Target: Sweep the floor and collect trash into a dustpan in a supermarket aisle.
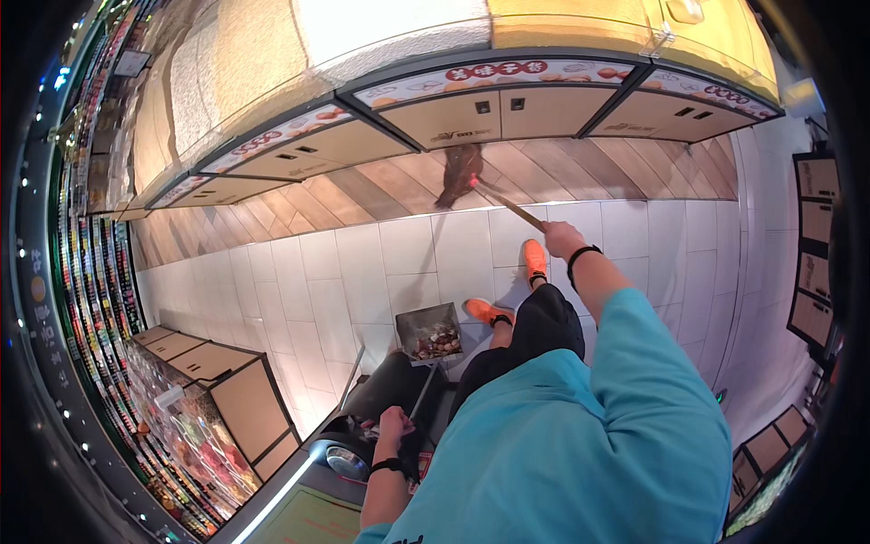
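Observation:
My right hand (564, 240) grips the wooden handle of a broom (511, 206). Its dark brown bristle head (462, 170) rests on the wood-look floor strip, close against the base of a display counter. Low on the left, my left hand (394, 427) is closed around the upper end of a thin grey rod, which runs down to a dustpan (428, 326). Shells or similar brown scraps (436, 343) lie inside the dustpan, which stands on the pale tiles beside my orange shoes (486, 311).
A long display counter (442, 122) with cabinet doors curves across the front. Beside my left arm stands a black cylindrical bin (380, 391). Another display cabinet (248, 408) with packaged goods is at the left, before tall stocked shelves (95, 306). More cabinets (815, 238) line the right.

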`<state>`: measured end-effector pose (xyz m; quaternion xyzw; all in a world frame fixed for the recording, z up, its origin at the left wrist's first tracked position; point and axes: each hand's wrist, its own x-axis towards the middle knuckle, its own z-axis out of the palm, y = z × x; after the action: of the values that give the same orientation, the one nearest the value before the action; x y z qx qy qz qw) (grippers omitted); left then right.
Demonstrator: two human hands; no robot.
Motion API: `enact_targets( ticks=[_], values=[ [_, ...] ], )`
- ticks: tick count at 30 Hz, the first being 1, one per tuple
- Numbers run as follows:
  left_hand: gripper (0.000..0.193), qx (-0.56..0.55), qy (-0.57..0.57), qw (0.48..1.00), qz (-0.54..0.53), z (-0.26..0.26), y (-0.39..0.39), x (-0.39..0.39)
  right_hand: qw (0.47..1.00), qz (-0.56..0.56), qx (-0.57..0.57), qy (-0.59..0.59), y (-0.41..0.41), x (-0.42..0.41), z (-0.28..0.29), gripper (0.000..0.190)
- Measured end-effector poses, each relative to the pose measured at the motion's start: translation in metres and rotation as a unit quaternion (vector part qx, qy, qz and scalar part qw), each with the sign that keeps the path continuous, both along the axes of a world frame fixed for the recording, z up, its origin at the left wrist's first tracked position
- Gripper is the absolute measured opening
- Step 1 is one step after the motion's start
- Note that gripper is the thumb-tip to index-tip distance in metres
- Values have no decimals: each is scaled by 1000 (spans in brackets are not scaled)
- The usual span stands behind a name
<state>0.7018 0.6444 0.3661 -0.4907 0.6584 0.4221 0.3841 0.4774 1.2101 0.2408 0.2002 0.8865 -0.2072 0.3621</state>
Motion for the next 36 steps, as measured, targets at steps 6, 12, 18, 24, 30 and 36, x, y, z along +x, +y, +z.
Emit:
enact_targets(
  ticks=[6,12,18,24,30,36],
  values=[
    [18,-8,-16,1000,-21,4,46,-46,999,-36,15,-37,99,78,-5,41],
    [17,0,-7,997,-78,10,89,-94,992,-123,7,-28,164,171,5,42],
    [17,0,29,993,-116,11,130,-139,991,-131,-16,-14,207,228,62,44],
    [21,-28,88,986,-142,12,169,-177,989,-136,-55,9,230,190,34,40],
    [23,-11,112,967,-229,15,188,-211,979,-188,-54,48,237,176,-25,37],
    [24,4,123,947,-296,-4,199,-231,957,-277,-78,11,222,231,-8,39]
  ],
)
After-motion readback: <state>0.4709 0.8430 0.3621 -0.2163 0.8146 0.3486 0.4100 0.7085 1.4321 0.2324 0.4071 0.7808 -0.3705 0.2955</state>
